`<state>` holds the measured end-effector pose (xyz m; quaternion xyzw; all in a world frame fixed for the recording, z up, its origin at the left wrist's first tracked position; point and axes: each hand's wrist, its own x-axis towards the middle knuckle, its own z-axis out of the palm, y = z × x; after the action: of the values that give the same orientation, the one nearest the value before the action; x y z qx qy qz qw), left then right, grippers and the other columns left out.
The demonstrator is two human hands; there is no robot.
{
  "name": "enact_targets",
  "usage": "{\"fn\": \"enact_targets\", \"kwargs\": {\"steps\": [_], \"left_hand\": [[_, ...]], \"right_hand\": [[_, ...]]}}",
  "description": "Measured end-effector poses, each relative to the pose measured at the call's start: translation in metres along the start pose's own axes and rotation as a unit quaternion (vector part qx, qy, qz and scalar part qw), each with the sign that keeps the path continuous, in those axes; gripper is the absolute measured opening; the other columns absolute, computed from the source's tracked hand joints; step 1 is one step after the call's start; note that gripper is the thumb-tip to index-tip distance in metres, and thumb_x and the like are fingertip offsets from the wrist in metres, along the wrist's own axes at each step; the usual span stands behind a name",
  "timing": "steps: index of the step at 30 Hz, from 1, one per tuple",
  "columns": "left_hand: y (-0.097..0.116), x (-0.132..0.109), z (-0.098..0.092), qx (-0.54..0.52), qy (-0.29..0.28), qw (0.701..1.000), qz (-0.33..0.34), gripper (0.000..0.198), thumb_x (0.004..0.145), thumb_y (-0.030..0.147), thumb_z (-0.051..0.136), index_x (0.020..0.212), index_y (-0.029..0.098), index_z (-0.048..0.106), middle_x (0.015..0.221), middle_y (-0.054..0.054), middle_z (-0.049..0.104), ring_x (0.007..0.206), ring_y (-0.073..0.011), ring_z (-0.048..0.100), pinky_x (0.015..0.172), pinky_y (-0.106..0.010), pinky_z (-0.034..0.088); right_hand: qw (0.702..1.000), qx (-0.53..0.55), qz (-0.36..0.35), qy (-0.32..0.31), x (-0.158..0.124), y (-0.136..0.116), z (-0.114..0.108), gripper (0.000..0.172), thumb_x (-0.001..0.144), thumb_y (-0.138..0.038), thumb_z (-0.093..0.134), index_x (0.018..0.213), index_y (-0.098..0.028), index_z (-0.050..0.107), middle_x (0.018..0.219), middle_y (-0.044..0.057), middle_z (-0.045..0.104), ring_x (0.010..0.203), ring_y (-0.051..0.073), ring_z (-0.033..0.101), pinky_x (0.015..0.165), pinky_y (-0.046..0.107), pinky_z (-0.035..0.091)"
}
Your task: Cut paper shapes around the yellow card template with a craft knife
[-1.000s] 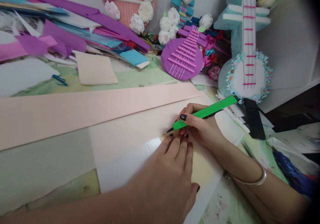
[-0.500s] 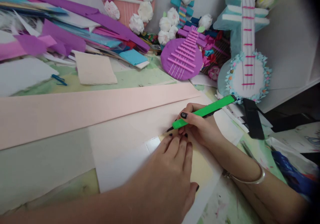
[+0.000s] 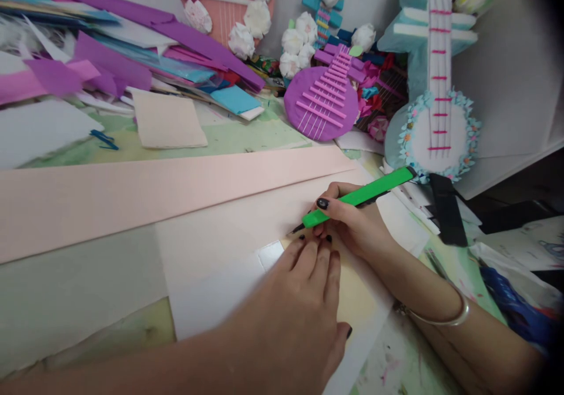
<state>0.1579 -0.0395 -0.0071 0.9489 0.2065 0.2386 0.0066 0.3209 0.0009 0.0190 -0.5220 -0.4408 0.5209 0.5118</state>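
Observation:
My right hand [image 3: 348, 213] grips a green cutter-like tool [image 3: 365, 195], its dark tip pointing down at the paper just beyond my left fingertips. Flat on a pale yellow piece [image 3: 356, 289] lies my left hand [image 3: 304, 289], fingers stretched out and thumb apart. Under both is a white sheet [image 3: 207, 289]. A small shiny clear piece [image 3: 269, 255] shows left of my left fingers. Beyond the hands a long pale pink sheet [image 3: 154, 192] stretches to the left.
Coloured papers [image 3: 167, 30] are heaped at the back left, near a cream square [image 3: 170, 119]. Behind the hands stand a purple paper instrument [image 3: 321, 104] and a light blue one [image 3: 440, 119]. Metal tweezers [image 3: 438, 265] and a blue item [image 3: 506, 295] lie at the right.
The green tool's tip and my right hand have shifted very slightly left. My left hand stays flat in nearly the same place.

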Motion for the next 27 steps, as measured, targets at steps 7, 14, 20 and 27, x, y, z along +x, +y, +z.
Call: {"fn": "enact_targets", "kwargs": {"steps": [7,14,20,27], "left_hand": [[-0.0006,0.0000,-0.0004,-0.004,-0.005,1.000,-0.004,0.062,0.090,0.048,0.052,0.129,0.001,0.059,0.133,-0.022,0.058,0.123,-0.0361,0.054,0.106,-0.045,0.037],[-0.0017,0.0004,0.0005,0.001,0.006,1.000,-0.001,0.062,0.089,0.049,0.053,0.127,0.001,0.060,0.132,-0.022,0.058,0.123,-0.0361,0.054,0.106,-0.045,0.036],[-0.0009,0.0009,0.0020,0.001,0.004,1.000,-0.004,0.062,0.090,0.049,0.051,0.129,0.001,0.060,0.133,-0.021,0.058,0.123,-0.0354,0.054,0.107,-0.044,0.035],[-0.0017,0.0005,0.0014,0.007,0.000,1.000,-0.001,0.061,0.090,0.049,0.050,0.128,0.002,0.060,0.132,-0.021,0.058,0.123,-0.0345,0.054,0.106,-0.044,0.036]], "right_hand": [[1.000,-0.018,0.002,0.002,0.0003,0.0019,-0.0008,0.027,0.068,-0.029,0.081,0.059,-0.017,0.058,0.055,0.001,0.068,0.043,0.011,0.061,0.041,0.019,0.049],[1.000,-0.001,-0.008,0.015,0.0001,0.0011,0.0003,0.027,0.067,-0.027,0.079,0.057,-0.018,0.056,0.056,0.001,0.069,0.040,0.010,0.058,0.038,0.019,0.046],[1.000,-0.002,-0.014,0.005,-0.0004,0.0028,-0.0014,0.027,0.069,-0.026,0.079,0.059,-0.017,0.056,0.057,0.000,0.068,0.041,0.010,0.059,0.039,0.019,0.046],[1.000,-0.005,-0.018,0.019,0.0002,0.0019,-0.0014,0.026,0.068,-0.025,0.078,0.058,-0.018,0.056,0.055,0.000,0.068,0.041,0.010,0.058,0.039,0.019,0.046]]}}
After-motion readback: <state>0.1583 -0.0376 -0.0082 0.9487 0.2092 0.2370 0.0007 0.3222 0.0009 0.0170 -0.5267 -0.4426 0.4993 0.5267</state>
